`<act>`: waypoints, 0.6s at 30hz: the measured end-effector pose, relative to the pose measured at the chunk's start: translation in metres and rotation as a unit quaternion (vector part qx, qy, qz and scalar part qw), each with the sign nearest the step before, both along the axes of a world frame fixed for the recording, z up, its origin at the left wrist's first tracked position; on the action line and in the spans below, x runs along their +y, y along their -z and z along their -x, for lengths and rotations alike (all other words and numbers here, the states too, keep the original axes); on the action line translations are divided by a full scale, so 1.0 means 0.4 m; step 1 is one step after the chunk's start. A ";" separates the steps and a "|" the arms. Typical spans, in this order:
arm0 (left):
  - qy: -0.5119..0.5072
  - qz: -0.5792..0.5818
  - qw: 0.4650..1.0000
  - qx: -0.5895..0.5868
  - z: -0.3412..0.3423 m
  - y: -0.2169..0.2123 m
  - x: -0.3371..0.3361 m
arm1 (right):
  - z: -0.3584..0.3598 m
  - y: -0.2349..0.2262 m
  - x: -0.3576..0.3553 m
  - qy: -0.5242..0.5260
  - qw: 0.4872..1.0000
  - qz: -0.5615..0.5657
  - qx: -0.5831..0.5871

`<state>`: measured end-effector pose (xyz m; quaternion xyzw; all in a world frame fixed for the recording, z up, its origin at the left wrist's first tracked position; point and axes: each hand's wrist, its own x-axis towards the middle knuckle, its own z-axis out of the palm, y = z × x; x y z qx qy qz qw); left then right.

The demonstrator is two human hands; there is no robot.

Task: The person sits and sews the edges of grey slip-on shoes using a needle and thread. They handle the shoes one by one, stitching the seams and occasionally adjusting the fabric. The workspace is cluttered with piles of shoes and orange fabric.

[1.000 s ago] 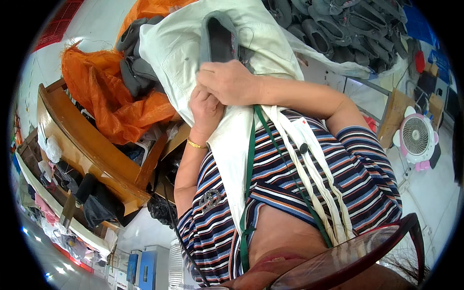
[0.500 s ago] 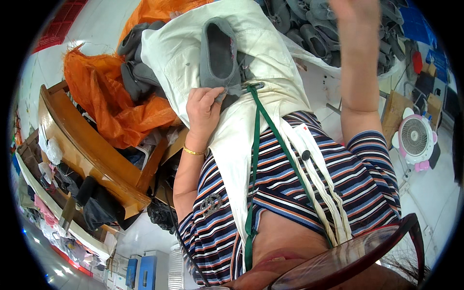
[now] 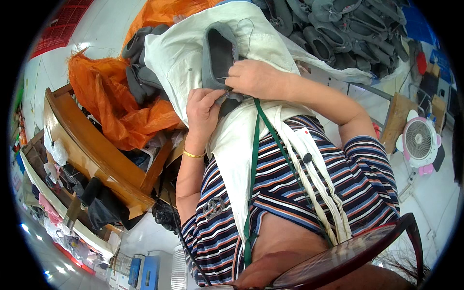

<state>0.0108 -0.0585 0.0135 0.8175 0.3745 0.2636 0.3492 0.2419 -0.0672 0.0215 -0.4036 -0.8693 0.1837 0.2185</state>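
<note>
A grey felt shoe (image 3: 218, 53) lies sole-down on the white apron (image 3: 186, 58) over my lap, its opening facing up. My left hand (image 3: 204, 104), with a gold bracelet on its wrist, grips the shoe's near end from below. My right hand (image 3: 253, 78) comes in from the right and rests on the shoe's near rim. Its fingertips are pinched on a thin needle (image 3: 221, 78) pushed into the felt. A fine thread (image 3: 245, 30) loops above the shoe.
A heap of several grey shoes (image 3: 338, 29) lies at the top right. Orange plastic sheeting (image 3: 111, 106) with more grey shoes (image 3: 137, 82) sits to the left, beside a wooden bench (image 3: 92, 154). A small pink-and-white fan (image 3: 419, 142) stands on the floor at the right.
Half a second ago my right arm was stretched high above the shoe; it has come back down to the shoe's rim. My left hand has stayed on the shoe.
</note>
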 end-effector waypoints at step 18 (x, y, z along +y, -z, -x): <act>0.024 0.050 0.998 0.027 0.007 0.005 0.024 | 0.077 0.053 0.068 0.159 0.977 -0.124 0.074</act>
